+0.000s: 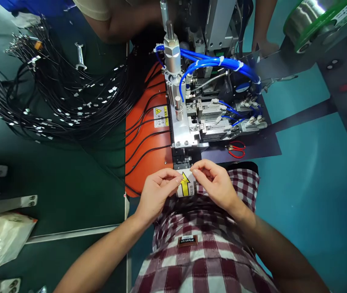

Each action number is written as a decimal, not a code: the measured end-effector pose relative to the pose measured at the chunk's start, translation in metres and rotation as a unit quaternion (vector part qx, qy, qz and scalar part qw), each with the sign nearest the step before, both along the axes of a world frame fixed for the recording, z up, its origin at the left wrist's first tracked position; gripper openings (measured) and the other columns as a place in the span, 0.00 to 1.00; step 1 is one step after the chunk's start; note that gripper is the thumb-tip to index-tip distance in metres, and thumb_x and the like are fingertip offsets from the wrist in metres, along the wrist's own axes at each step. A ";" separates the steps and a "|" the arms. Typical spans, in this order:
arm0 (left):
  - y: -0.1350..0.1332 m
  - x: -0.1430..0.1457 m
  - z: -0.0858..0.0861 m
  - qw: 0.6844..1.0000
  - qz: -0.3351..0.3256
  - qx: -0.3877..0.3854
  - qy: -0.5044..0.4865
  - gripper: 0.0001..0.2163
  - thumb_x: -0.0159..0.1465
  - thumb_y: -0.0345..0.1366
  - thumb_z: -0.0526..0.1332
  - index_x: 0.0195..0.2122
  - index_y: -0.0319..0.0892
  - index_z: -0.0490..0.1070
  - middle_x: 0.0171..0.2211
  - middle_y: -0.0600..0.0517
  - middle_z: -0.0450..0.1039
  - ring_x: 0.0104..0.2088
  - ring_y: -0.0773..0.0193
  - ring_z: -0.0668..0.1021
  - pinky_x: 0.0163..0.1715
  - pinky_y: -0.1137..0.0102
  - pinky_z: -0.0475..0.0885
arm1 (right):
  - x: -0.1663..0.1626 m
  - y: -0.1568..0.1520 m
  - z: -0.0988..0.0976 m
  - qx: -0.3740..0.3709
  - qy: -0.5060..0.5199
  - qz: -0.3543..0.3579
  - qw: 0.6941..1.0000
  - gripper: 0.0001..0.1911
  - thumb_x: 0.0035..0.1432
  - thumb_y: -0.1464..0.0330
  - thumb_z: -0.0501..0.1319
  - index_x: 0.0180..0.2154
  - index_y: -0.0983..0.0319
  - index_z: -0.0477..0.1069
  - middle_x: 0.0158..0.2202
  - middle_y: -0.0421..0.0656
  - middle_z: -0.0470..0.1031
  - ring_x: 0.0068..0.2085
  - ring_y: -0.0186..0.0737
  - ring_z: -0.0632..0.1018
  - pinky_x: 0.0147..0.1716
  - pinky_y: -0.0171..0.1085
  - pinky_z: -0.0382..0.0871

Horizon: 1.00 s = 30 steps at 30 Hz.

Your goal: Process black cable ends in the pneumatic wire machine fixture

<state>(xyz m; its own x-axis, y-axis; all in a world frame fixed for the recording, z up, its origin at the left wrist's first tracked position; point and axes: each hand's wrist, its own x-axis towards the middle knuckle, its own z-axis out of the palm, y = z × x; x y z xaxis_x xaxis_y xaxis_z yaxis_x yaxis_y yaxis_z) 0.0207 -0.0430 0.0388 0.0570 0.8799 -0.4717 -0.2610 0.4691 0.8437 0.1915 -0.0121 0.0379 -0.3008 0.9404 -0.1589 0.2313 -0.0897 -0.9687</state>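
Nearest: checkered apron [204, 260], with both hands just past it. Left hand [156, 193]: thumb and index pinched together. Right hand [217, 185]: same pinch, tips close to the left's but apart from them. What's in either pinch is too fine to make out; my read is a cable end.

Status at this spot looks mid-step. The near cable [132, 189] crosses the near edge of the orange plate [145, 162] and runs toward the left hand, where I lose it behind the fingers, so can't confirm it's gripped. Further along, several black cables [155, 149] lie across the plate with ends at the black track [179, 155], so those look placed. Plenty left: a big cable bundle [78, 101] lies loose to the left.

Relative to fingers: near cable comes in from the left, under or behind the left hand. Arrow label [185, 190] sits right below both sets of fingertips; contact not clear. Track starts just beyond them.

Past that: red-handled snips [237, 149] right of the track, metal fixture [183, 130] over it, blue tubes [219, 62] on top. Far side: wrench [81, 56] on the left, wire spool [310, 20] on the right, another person's arm [121, 22] behind the fixture.
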 end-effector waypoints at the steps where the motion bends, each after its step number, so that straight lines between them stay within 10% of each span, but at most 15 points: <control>1: 0.001 0.000 -0.001 1.000 0.007 -0.013 -0.017 0.07 0.59 0.37 0.66 0.31 0.39 0.73 0.19 0.58 0.61 0.20 0.75 0.59 0.21 0.77 0.54 | -0.001 -0.002 -0.003 -0.009 0.009 -0.003 1.000 0.08 0.62 0.63 0.58 0.36 0.61 0.71 0.30 0.41 0.72 0.27 0.33 0.69 0.25 0.33 0.62; 13: -0.001 -0.001 -0.002 1.000 -0.001 -0.012 0.000 0.08 0.59 0.38 0.66 0.31 0.38 0.73 0.17 0.59 0.58 0.19 0.75 0.58 0.20 0.77 0.52 | -0.012 -0.013 -0.001 0.207 -0.123 0.026 0.970 0.05 0.62 0.69 0.57 0.34 0.61 0.71 0.31 0.44 0.74 0.30 0.37 0.71 0.33 0.38 0.63; 23: -0.003 0.006 0.002 0.988 -0.026 0.143 0.057 0.04 0.58 0.35 0.66 0.30 0.41 0.74 0.28 0.53 0.68 0.27 0.70 0.69 0.27 0.75 0.64 | -0.009 -0.007 0.000 -0.163 0.148 0.036 0.975 0.13 0.59 0.61 0.59 0.27 0.61 0.63 0.21 0.34 0.58 0.21 0.29 0.59 0.19 0.31 0.54; 30: -0.001 0.006 0.004 0.998 -0.022 0.057 0.023 0.08 0.59 0.37 0.66 0.30 0.39 0.71 0.31 0.54 0.64 0.22 0.76 0.62 0.20 0.76 0.55 | 0.000 -0.018 0.003 0.070 -0.027 0.027 0.997 0.07 0.62 0.68 0.55 0.30 0.61 0.66 0.30 0.40 0.68 0.30 0.35 0.68 0.31 0.35 0.62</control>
